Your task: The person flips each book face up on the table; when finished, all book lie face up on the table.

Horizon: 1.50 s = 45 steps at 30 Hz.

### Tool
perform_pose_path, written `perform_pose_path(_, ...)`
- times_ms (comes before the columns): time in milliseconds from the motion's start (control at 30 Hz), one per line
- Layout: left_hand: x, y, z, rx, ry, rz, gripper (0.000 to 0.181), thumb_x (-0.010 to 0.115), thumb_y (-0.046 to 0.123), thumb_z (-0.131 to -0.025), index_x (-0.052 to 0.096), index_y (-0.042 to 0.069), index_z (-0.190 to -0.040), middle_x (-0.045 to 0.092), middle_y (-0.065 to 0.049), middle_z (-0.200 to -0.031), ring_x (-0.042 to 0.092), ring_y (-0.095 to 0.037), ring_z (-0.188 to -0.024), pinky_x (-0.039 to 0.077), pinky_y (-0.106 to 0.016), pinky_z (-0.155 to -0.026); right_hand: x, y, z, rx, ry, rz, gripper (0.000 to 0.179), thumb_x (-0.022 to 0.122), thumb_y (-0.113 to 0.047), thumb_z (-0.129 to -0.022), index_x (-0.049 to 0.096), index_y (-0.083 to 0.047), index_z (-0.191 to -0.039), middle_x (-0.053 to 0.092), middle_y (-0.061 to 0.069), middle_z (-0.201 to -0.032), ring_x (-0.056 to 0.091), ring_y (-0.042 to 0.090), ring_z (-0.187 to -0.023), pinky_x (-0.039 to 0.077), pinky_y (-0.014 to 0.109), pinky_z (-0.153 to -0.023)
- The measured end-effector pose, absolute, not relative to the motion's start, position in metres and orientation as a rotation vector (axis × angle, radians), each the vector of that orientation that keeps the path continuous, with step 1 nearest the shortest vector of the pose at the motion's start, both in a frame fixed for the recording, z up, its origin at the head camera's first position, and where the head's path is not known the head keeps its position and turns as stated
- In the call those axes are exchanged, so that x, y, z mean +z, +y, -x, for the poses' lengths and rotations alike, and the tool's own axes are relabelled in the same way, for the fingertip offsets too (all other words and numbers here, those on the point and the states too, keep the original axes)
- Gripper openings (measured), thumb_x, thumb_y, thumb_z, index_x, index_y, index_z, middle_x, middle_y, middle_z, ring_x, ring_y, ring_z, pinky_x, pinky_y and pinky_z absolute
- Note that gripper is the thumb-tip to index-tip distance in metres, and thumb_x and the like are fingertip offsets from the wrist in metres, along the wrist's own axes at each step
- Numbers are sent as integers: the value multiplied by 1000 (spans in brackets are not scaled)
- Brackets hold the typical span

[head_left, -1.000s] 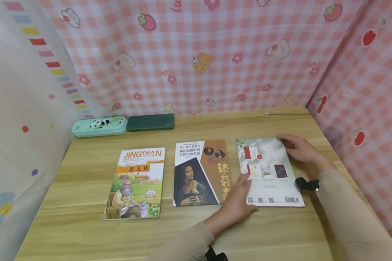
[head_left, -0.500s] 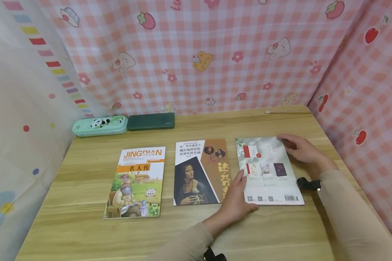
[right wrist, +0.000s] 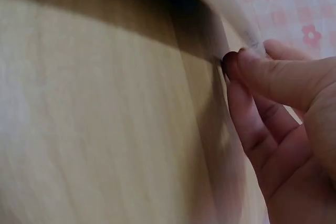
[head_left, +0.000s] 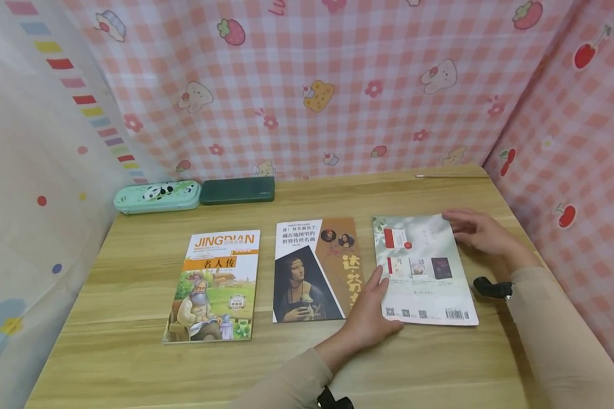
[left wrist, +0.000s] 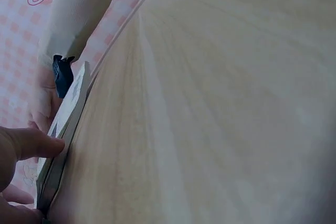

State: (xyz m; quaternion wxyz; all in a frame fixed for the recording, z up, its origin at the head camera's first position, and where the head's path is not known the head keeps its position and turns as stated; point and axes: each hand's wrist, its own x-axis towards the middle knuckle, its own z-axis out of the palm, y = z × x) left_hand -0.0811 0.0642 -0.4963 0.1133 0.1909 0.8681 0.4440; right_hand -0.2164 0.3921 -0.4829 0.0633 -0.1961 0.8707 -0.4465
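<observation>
The pale green and white book (head_left: pixel 424 289) at the right lies with its barcode side up. My left hand (head_left: pixel 363 318) touches its lower left corner, fingers straight along the left edge and thumb at the bottom edge. In the left wrist view the thumb (left wrist: pixel 39 144) rests against the book's side (left wrist: pixel 55 177). My right hand (head_left: pixel 483 236) is at the upper right corner. The right wrist view shows thumb and fingertips (right wrist: pixel 252 66) pinching the blurred corner, that edge (right wrist: pixel 231 9) slightly off the table. Some fingers are hidden behind the book.
Left of it lie a brown and white book (head_left: pixel 302 284) with a portrait and an orange-titled book (head_left: pixel 212 295). A mint panda pencil case (head_left: pixel 156 197) and a dark green case (head_left: pixel 237 190) are at the back left. A thin stick (head_left: pixel 450 176) lies at the back right.
The right hand and the book's upper right corner have shifted slightly right, and the book's lower edge has come a little closer. The left hand stays at the lower left corner.
</observation>
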Motion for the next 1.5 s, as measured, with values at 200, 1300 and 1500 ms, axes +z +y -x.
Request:
perform_pose_path(200, -495, 64, 79, 1259, 2560, -572, 98, 93, 12, -68, 41, -9, -149, 21, -15, -166, 32, -32, -148, 29, -31, -120, -482, 395, 217, -1365, 2646, 599, 52, 64, 18, -89, 50, 14, -139, 43, 35, -145, 58, -11, -99, 54, 12, -75)
perform_pose_path(1300, -473, 32, 85, 1965, 2380, -820, 29, 75, 0, -88, 73, 0, -118, 69, -7, -128, 62, -17, -124, 46, -26, -107, -432, 381, 211, -1859, 2626, 377, 30, 70, 12, -89, 65, 11, -118, 72, -16, -109, 68, -2, -99, 59, 17, -78)
perform_pose_path(1500, -467, 26, 89, 2053, 2381, -786, 30, 74, 0, -89, 73, 1, -119, 68, -9, -127, 63, -21, -122, 47, -28, -106, -421, 371, 216, -1816, 2677, 426, 33, 67, 9, -92, 59, 15, -123, 72, -11, -117, 68, 0, -102, 59, 18, -79)
